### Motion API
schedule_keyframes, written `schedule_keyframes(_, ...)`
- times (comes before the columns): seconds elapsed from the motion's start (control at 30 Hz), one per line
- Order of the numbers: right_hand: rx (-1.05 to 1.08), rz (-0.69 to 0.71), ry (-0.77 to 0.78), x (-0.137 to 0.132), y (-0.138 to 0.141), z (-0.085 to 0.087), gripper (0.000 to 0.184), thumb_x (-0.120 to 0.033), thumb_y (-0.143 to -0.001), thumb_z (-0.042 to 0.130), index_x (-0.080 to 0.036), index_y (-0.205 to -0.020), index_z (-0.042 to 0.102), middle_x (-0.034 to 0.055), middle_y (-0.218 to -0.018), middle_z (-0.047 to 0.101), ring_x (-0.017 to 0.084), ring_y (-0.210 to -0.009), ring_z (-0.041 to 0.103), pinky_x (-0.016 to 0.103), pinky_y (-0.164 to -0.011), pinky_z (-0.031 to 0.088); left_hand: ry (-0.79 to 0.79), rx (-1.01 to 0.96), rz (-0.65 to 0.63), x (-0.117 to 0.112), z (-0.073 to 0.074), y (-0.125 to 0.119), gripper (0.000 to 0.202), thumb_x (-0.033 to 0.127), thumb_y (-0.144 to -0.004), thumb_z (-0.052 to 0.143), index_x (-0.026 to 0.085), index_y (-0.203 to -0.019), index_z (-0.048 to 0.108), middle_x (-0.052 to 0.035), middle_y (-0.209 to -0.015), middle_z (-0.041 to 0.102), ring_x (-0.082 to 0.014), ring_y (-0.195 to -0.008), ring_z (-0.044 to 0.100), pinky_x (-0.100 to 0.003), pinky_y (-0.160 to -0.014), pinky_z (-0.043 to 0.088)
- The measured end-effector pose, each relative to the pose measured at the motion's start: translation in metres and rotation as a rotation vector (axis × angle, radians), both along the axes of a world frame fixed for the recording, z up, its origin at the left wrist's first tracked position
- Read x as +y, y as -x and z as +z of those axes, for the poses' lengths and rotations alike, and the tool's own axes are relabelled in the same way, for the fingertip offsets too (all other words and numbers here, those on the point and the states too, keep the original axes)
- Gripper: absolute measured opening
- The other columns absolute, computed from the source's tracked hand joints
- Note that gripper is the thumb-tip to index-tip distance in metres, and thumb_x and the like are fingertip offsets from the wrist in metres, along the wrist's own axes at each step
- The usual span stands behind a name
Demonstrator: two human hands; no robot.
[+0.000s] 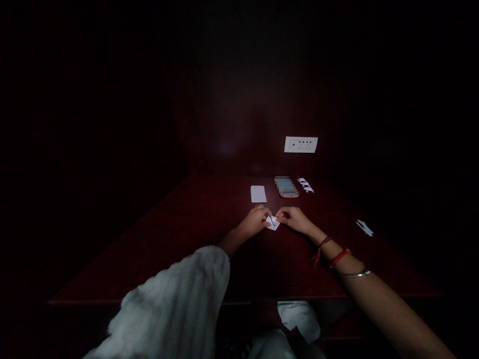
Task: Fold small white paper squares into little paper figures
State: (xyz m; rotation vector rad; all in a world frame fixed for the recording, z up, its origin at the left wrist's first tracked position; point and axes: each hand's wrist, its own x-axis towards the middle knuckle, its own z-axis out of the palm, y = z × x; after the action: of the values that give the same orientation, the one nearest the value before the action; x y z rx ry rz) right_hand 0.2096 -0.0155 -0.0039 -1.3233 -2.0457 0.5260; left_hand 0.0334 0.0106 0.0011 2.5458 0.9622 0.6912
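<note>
A small piece of folded white paper [273, 224] lies between my two hands, low over the dark red table [179, 239]. My left hand [255, 221] pinches its left side between thumb and fingers. On the other side, my right hand [294, 218] grips the paper's upper right edge with its fingertips. Creases and a slight shadow show on the paper's face. Just beyond my left hand rests a flat white sheet [258, 194], touched by neither hand.
A phone [287, 187] lies near the back of the table, with folded white paper pieces [306, 185] beside it. White paper strips [364, 228] are at the right. A socket panel [301, 144] is set in the back wall. The table's front edge [149, 301] runs below my forearms.
</note>
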Motion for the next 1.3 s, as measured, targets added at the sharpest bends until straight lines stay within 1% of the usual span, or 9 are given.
schedule_keyframes(0.13,-0.019,-0.004,-0.037,-0.004,0.002,0.001,0.014,-0.021,-0.065,0.051,-0.015,-0.075,0.059,0.0018,-0.068,0.059,0.010,-0.062,0.052,0.020,-0.058,0.038,-0.019,0.043,0.000,-0.001,0.000,-0.001,0.022,0.012,-0.062,0.057,0.016,-0.083,0.055,-0.0013,-0.081,0.048,-0.0105,-0.072,0.047,-0.021,-0.069,0.038)
schedule_keyframes(0.27,0.050,-0.029,-0.046,-0.004,0.003,0.000,0.014,-0.021,-0.065,0.052,-0.015,-0.076,0.058,0.0016,-0.068,0.059,0.010,-0.061,0.051,0.021,-0.058,0.038,-0.017,0.056,0.013,-0.004,0.001,-0.002,0.023,0.012,-0.062,0.056,0.016,-0.085,0.054,-0.0011,-0.081,0.048,-0.0109,-0.072,0.046,-0.022,-0.070,0.038)
schedule_keyframes(0.37,0.196,-0.027,0.069,0.000,0.001,-0.003,0.018,-0.023,-0.062,0.055,-0.013,-0.077,0.055,0.0017,-0.066,0.057,0.010,-0.060,0.051,0.022,-0.058,0.039,0.013,0.032,0.046,-0.005,0.001,-0.004,0.023,0.011,-0.061,0.056,0.015,-0.084,0.050,-0.0008,-0.079,0.048,-0.0110,-0.073,0.046,-0.021,-0.067,0.038)
schedule_keyframes(0.47,0.340,0.050,0.184,0.004,-0.001,-0.005,0.025,-0.024,-0.060,0.057,-0.012,-0.081,0.051,0.0010,-0.066,0.055,0.009,-0.058,0.049,0.022,-0.058,0.040,0.036,-0.004,0.068,-0.006,0.000,-0.005,0.026,0.010,-0.061,0.056,0.016,-0.084,0.046,0.0001,-0.078,0.048,-0.0109,-0.073,0.046,-0.021,-0.065,0.038)
schedule_keyframes(0.57,0.376,0.104,0.199,0.006,-0.001,-0.006,0.029,-0.023,-0.059,0.058,-0.012,-0.084,0.050,0.0002,-0.067,0.054,0.007,-0.057,0.047,0.022,-0.058,0.039,0.044,-0.019,0.075,-0.006,0.000,-0.005,0.028,0.010,-0.060,0.056,0.016,-0.085,0.043,0.0006,-0.077,0.048,-0.0108,-0.072,0.046,-0.021,-0.064,0.037)
schedule_keyframes(0.73,0.244,0.069,0.163,0.007,-0.002,-0.007,0.021,-0.026,-0.061,0.055,-0.011,-0.077,0.055,0.0000,-0.063,0.053,0.008,-0.057,0.046,0.021,-0.057,0.038,0.050,0.000,0.097,-0.008,0.003,-0.004,0.029,0.013,-0.060,0.057,0.016,-0.085,0.042,0.0016,-0.073,0.048,-0.0104,-0.068,0.046,-0.020,-0.060,0.037)
schedule_keyframes(0.97,0.016,0.001,0.116,0.005,-0.003,-0.002,0.016,-0.027,-0.064,0.051,-0.014,-0.069,0.059,0.0014,-0.065,0.057,0.011,-0.061,0.049,0.021,-0.057,0.037,0.059,0.095,0.130,-0.011,0.006,-0.005,0.017,0.015,-0.063,0.052,0.016,-0.078,0.045,0.0026,-0.066,0.051,-0.0092,-0.061,0.048,-0.019,-0.054,0.036)
schedule_keyframes(1.13,-0.023,-0.063,0.080,0.000,0.003,0.004,0.016,-0.024,-0.061,0.055,-0.015,-0.074,0.055,-0.0002,-0.064,0.057,0.009,-0.056,0.050,0.020,-0.055,0.036,0.026,0.132,0.131,-0.016,0.008,-0.007,0.006,0.012,-0.066,0.046,0.015,-0.071,0.047,0.0000,-0.069,0.053,-0.0100,-0.065,0.050,-0.020,-0.059,0.037)
schedule_keyframes(1.3,-0.004,0.014,-0.006,-0.005,0.004,0.005,0.018,-0.020,-0.065,0.052,-0.017,-0.082,0.048,-0.0018,-0.064,0.055,0.008,-0.056,0.049,0.019,-0.055,0.036,-0.031,0.173,0.135,-0.030,0.013,-0.008,0.014,0.011,-0.069,0.040,0.015,-0.079,0.050,-0.0055,-0.080,0.054,-0.0156,-0.078,0.050,-0.026,-0.069,0.037)
